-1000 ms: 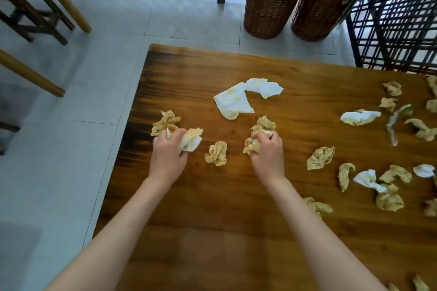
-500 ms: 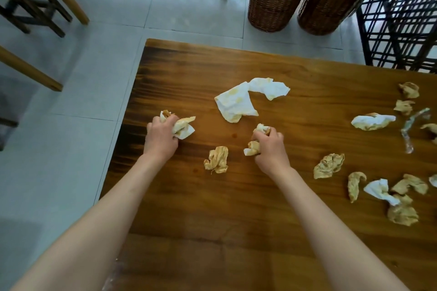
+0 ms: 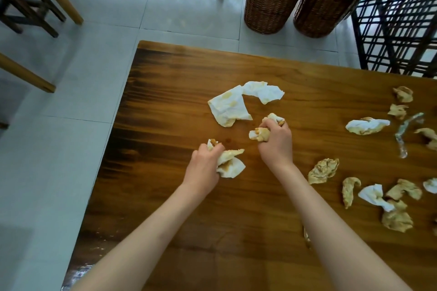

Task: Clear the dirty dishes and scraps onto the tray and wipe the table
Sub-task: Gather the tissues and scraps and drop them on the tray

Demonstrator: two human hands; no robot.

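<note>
Wooden surface (image 3: 179,196) is nowhere near done: left hand (image 3: 203,168) and right hand (image 3: 275,144) each have a tight grip on wadded napkins. Stained napkins (image 3: 230,107) and scraps (image 3: 323,170) lie scattered, no tray in view, wiping not started.

White napkins (image 3: 229,108) stained yellowish-brown, perhaps grease, on a dark-streaked brown wooden table (image 3: 179,73).

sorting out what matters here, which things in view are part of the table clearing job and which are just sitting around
Part of the job:
- left hand closed on a wad of soiled napkins
- right hand closed on a second wad
- flat stained napkins
- scattered scraps
- wooden table

Just lying about:
- two wicker baskets on the floor
- wooden stools
- lattice screen

No tray is in view.
</note>
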